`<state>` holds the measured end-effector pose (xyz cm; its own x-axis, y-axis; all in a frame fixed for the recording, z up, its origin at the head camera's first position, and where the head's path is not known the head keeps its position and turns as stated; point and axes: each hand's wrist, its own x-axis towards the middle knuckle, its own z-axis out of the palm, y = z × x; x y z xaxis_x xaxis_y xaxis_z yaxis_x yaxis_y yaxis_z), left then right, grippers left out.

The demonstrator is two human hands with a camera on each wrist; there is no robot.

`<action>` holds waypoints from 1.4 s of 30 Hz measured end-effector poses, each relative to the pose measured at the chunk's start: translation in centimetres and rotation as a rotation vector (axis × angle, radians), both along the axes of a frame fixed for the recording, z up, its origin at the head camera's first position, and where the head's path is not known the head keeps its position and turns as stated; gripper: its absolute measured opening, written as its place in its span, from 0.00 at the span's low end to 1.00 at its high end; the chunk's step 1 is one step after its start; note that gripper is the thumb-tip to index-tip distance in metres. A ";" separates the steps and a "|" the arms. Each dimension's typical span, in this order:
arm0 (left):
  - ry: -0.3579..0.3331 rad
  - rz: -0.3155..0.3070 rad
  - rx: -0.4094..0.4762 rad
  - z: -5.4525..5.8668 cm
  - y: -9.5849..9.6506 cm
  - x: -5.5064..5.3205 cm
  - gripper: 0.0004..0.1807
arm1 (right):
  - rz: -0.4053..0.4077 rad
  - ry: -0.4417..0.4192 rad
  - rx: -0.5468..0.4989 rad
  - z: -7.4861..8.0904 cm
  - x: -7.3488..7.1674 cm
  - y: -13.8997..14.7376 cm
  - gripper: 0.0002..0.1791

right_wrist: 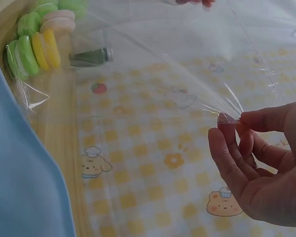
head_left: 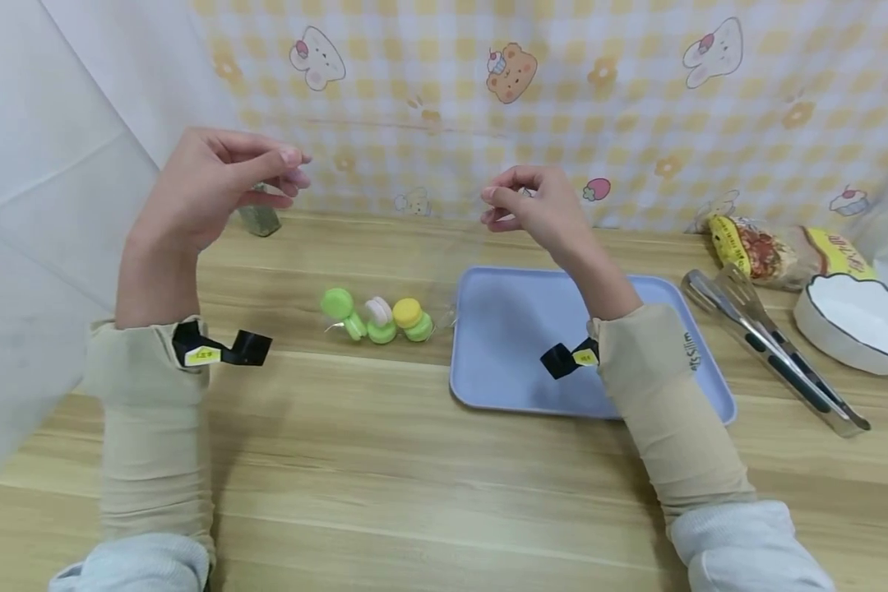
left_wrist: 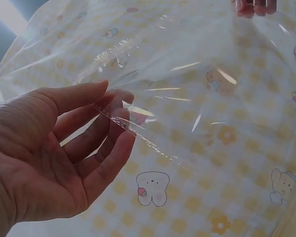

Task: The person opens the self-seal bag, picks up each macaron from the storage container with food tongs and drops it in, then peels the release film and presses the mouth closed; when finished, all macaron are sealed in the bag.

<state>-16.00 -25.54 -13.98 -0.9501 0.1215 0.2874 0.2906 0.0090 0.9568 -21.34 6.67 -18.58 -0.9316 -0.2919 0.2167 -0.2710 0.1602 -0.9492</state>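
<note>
A clear plastic bag (left_wrist: 187,94) is stretched between my two raised hands; its film is hard to make out in the head view. My left hand (head_left: 210,185) pinches one side of its upper edge between thumb and fingers. On the opposite side, my right hand (head_left: 543,210) pinches a gathered bit of the edge, seen closely in the right wrist view. Several macarons appear to lie in the bottom of the bag, just above or on the table: green ones (head_left: 337,303), a yellow one (head_left: 407,312) and a pale pink one (right_wrist: 58,21).
A blue tray (head_left: 518,353) lies under my right forearm. Farther right are metal tongs (head_left: 777,349), a yellow printed food packet (head_left: 784,251) and a white scalloped bowl (head_left: 862,321). A small dark green jar (right_wrist: 91,57) stands behind the left hand, before a checked curtain (head_left: 429,82).
</note>
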 end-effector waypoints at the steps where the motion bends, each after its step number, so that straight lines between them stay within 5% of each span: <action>1: 0.000 -0.010 0.006 0.0 0.1 0.0 0.09 | 0.001 -0.009 0.011 -0.1 -0.1 0.2 0.09; 5: 0.036 -0.029 0.019 -0.1 1.0 0.0 0.08 | -0.037 0.019 0.075 -0.2 -0.2 0.7 0.12; 7: 0.059 -0.010 -0.016 -0.1 1.7 0.0 0.07 | -0.123 0.120 0.157 -0.1 0.0 0.6 0.14; 12: 0.131 0.124 -0.244 0.0 4.0 0.5 0.07 | -0.311 0.645 0.253 1.2 2.3 -1.1 0.14; 17: 0.202 0.132 -0.381 0.3 6.0 1.5 0.07 | -0.110 1.019 0.164 3.0 5.5 -4.5 0.04; 21: 0.309 0.053 -0.504 0.5 6.8 2.7 0.08 | -0.053 1.119 0.165 3.2 6.4 -6.5 0.06; 27: 0.481 -0.117 -0.699 0.9 6.9 4.3 0.06 | 0.011 1.139 0.163 3.2 6.7 -6.4 0.05; 34: 0.488 -0.271 -0.802 1.4 6.4 4.6 0.08 | 0.121 1.256 0.163 2.9 7.2 -5.4 0.04; 42: 0.449 -0.305 -0.846 1.2 6.3 4.8 0.08 | 0.104 1.336 0.207 2.7 8.0 -5.5 0.04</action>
